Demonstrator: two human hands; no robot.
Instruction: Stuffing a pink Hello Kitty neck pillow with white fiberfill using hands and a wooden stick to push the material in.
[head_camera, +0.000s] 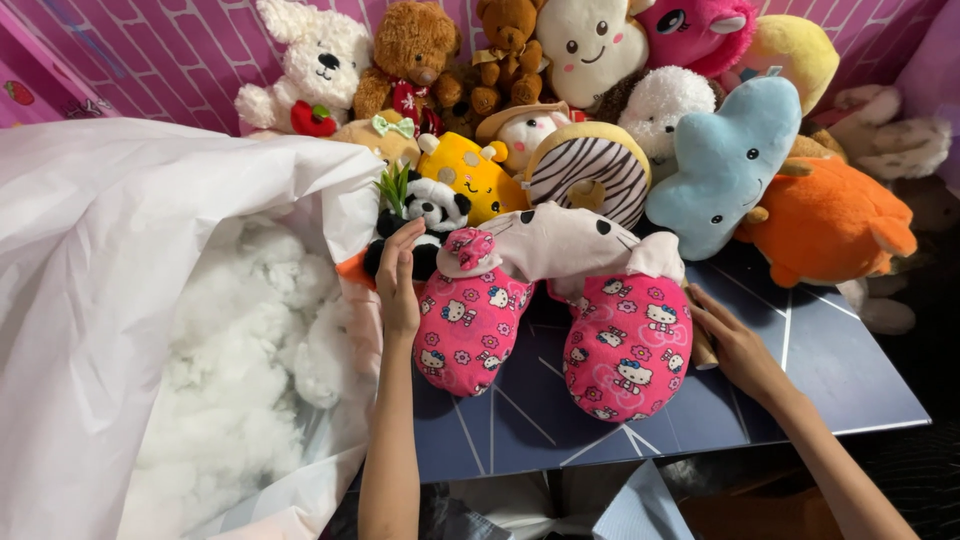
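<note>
Two hands flank a pink neck pillow on a dark blue counter, with a heap of soft toys behind.

At the far left a white plastic bag (90, 300) gapes, full of white stuffing (240, 380); just right of it the left hand (398, 285) lies open, fingers straight, touching the pillow's left lobe and close to a small panda toy (432, 215); the U-shaped neck pillow (560, 300), pink with a cat print and a grey-white top, rests on the counter (840, 370) between both hands; the right hand (735, 340) presses against its right lobe, fingers loosely curled, and whether it grips anything I cannot tell; behind, a striped ring cushion (590, 165), a pale blue star plush (725, 165) and an orange plush (830, 220) crowd the back.
</note>
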